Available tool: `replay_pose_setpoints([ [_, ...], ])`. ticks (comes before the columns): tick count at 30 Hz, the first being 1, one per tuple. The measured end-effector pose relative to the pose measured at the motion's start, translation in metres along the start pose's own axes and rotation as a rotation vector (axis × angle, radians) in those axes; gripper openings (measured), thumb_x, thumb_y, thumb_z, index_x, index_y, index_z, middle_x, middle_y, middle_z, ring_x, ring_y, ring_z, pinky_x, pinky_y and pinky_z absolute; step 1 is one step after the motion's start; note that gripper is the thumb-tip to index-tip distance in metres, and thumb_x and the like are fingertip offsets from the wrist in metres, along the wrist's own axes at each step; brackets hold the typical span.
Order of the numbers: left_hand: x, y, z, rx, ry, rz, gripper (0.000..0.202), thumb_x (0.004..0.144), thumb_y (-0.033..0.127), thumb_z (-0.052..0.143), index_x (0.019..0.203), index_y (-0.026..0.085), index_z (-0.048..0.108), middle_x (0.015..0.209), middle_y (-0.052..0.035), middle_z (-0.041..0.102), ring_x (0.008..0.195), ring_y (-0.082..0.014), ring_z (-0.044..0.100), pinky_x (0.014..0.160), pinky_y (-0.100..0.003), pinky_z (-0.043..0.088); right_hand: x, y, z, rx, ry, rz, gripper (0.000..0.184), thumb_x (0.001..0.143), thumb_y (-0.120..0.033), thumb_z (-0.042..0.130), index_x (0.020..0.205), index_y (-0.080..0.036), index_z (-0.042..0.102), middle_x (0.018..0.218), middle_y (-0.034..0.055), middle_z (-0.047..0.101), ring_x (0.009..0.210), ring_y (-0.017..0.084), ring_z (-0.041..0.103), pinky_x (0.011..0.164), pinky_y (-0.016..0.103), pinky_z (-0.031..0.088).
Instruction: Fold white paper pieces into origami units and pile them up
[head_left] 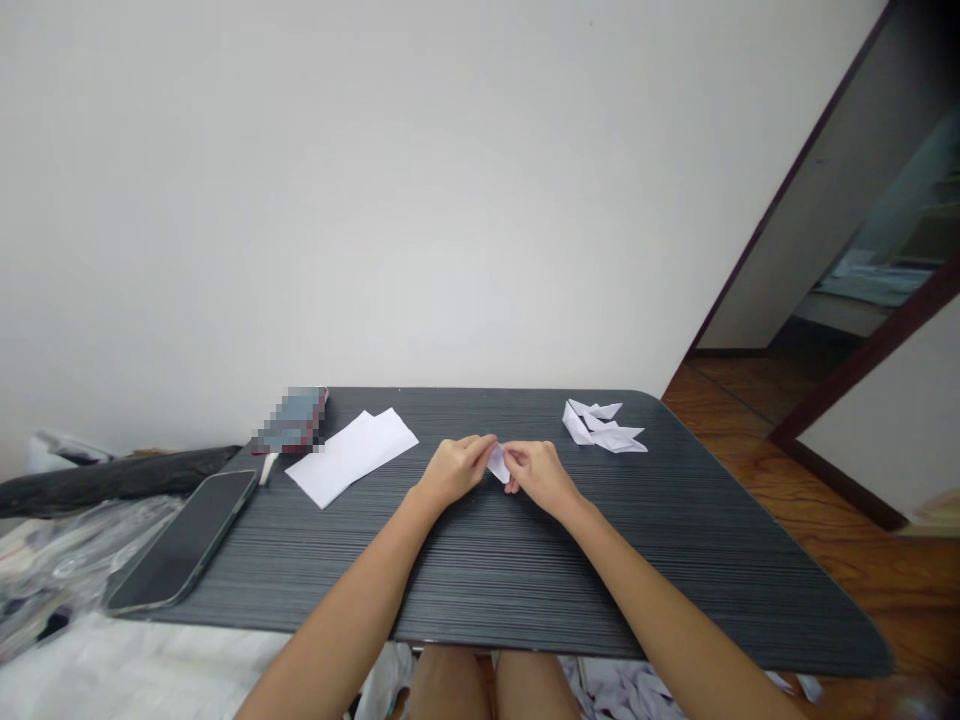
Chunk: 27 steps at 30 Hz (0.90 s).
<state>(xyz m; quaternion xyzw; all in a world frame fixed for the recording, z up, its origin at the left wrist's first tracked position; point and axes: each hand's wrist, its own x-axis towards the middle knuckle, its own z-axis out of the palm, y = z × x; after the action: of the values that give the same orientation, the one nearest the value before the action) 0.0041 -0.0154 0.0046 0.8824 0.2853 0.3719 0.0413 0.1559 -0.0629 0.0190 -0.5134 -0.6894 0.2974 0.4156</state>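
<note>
A person sits at a dark table point(525, 570) with thin lines on its top. Both hands are over the middle of the table, close together. Between them is a small piece of white paper point(498, 465). The left hand point(459, 467) pinches the paper's left side, with its fingers pressed close together. The right hand point(538, 470) pinches the right side with thumb and fingers, and its lower fingers curl in under the paper. The fingers hide part of the paper, so I cannot tell its whole shape.

To the right of the hands, and a bit farther away, are some folded white paper shapes point(600, 428) with pointy ends. They lie close together near the far right corner.

To the left of the hands lie flat white papers point(349, 450), one partly on top of another. Past them, at the far left corner, is a red-edged thing point(292, 420) with a blurry top. A little white stick point(268, 467) lies just beside it. A big phone point(184, 545) with a dark screen lies at the near left edge. Behind the table is a white wall point(480, 200).
</note>
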Motion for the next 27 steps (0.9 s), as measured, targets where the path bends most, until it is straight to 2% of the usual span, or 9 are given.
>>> replay_pose_setpoints([
  [3, 0.001, 0.000, 0.000, -0.038, 0.025, -0.071, 0.025, 0.084, 0.024, 0.035, 0.094, 0.014, 0.056, 0.078, -0.0075, 0.063, 0.069, -0.0131, 0.059, 0.063, -0.023, 0.046, 0.000, -0.001, -0.001, -0.013, 0.000, -0.005, 0.027, 0.078, -0.025, 0.040, 0.078, -0.014, 0.064, 0.044, -0.0009, 0.057, 0.041, 0.012, 0.058, 0.046, 0.020, 0.046],
  [5, 0.002, 0.002, -0.001, -0.090, 0.059, -0.181, 0.025, 0.084, 0.025, 0.035, 0.094, 0.014, 0.055, 0.070, -0.0047, 0.063, 0.062, -0.0115, 0.059, 0.059, -0.022, 0.046, 0.000, -0.002, -0.001, 0.004, 0.011, 0.012, 0.028, 0.078, -0.027, 0.040, 0.082, -0.015, 0.064, 0.043, -0.0010, 0.057, 0.040, 0.012, 0.057, 0.044, 0.019, 0.046],
  [7, 0.003, 0.006, -0.002, -0.185, 0.036, -0.258, 0.024, 0.082, 0.029, 0.040, 0.095, 0.014, 0.055, 0.060, -0.0016, 0.060, 0.052, -0.0099, 0.057, 0.052, -0.019, 0.045, 0.001, -0.001, -0.001, 0.055, 0.048, 0.035, 0.029, 0.078, -0.029, 0.040, 0.086, -0.014, 0.064, 0.042, -0.0009, 0.057, 0.038, 0.013, 0.057, 0.041, 0.020, 0.046],
  [10, 0.004, 0.015, -0.002, -0.426, -0.021, -0.330, 0.029, 0.078, 0.035, 0.046, 0.096, 0.014, 0.052, 0.055, 0.0003, 0.058, 0.040, -0.0084, 0.053, 0.040, -0.017, 0.041, 0.003, 0.001, -0.001, 0.167, 0.112, 0.048, 0.032, 0.077, -0.033, 0.043, 0.091, -0.013, 0.063, 0.044, -0.0003, 0.058, 0.038, 0.014, 0.057, 0.039, 0.022, 0.046],
  [12, 0.007, 0.021, -0.001, -0.639, -0.003, -0.409, 0.031, 0.078, 0.037, 0.045, 0.099, 0.014, 0.047, 0.054, 0.0012, 0.057, 0.036, -0.0088, 0.052, 0.036, -0.017, 0.040, 0.005, 0.003, -0.001, 0.259, 0.135, 0.047, 0.034, 0.075, -0.035, 0.047, 0.095, -0.012, 0.062, 0.049, 0.0008, 0.060, 0.041, 0.015, 0.058, 0.041, 0.024, 0.048],
  [17, 0.016, 0.024, -0.007, -1.049, 0.052, -0.514, 0.030, 0.073, 0.037, 0.052, 0.089, 0.012, 0.045, 0.052, 0.0001, 0.058, 0.044, -0.0144, 0.059, 0.042, -0.023, 0.047, 0.011, 0.000, -0.008, 0.543, 0.106, 0.042, 0.036, 0.068, -0.035, 0.057, 0.094, -0.011, 0.063, 0.057, 0.0030, 0.064, 0.049, 0.014, 0.060, 0.053, 0.029, 0.050],
  [20, 0.017, 0.021, -0.012, -1.149, 0.066, -0.539, 0.026, 0.071, 0.033, 0.055, 0.084, 0.012, 0.047, 0.054, -0.0020, 0.060, 0.048, -0.0150, 0.060, 0.047, -0.025, 0.047, 0.010, -0.005, -0.014, 0.592, 0.065, -0.011, 0.030, 0.067, -0.032, 0.058, 0.090, -0.014, 0.065, 0.056, 0.0016, 0.063, 0.052, 0.012, 0.058, 0.058, 0.028, 0.049],
  [23, 0.016, 0.019, -0.011, -1.195, 0.062, -0.563, 0.023, 0.070, 0.033, 0.054, 0.078, 0.011, 0.048, 0.051, -0.0019, 0.058, 0.047, -0.0153, 0.059, 0.045, -0.025, 0.046, 0.009, -0.007, -0.017, 0.517, 0.042, -0.075, 0.023, 0.069, -0.028, 0.056, 0.085, -0.015, 0.067, 0.060, 0.0015, 0.062, 0.054, 0.011, 0.057, 0.057, 0.026, 0.047],
  [27, 0.015, 0.018, -0.005, -1.122, 0.048, -0.566, 0.026, 0.071, 0.037, 0.054, 0.076, 0.013, 0.044, 0.051, 0.0010, 0.056, 0.040, -0.0115, 0.055, 0.039, -0.020, 0.040, 0.008, -0.004, -0.016, 0.383, 0.023, -0.138, 0.021, 0.071, -0.025, 0.053, 0.082, -0.016, 0.067, 0.069, 0.0029, 0.061, 0.056, 0.010, 0.056, 0.055, 0.024, 0.045],
])
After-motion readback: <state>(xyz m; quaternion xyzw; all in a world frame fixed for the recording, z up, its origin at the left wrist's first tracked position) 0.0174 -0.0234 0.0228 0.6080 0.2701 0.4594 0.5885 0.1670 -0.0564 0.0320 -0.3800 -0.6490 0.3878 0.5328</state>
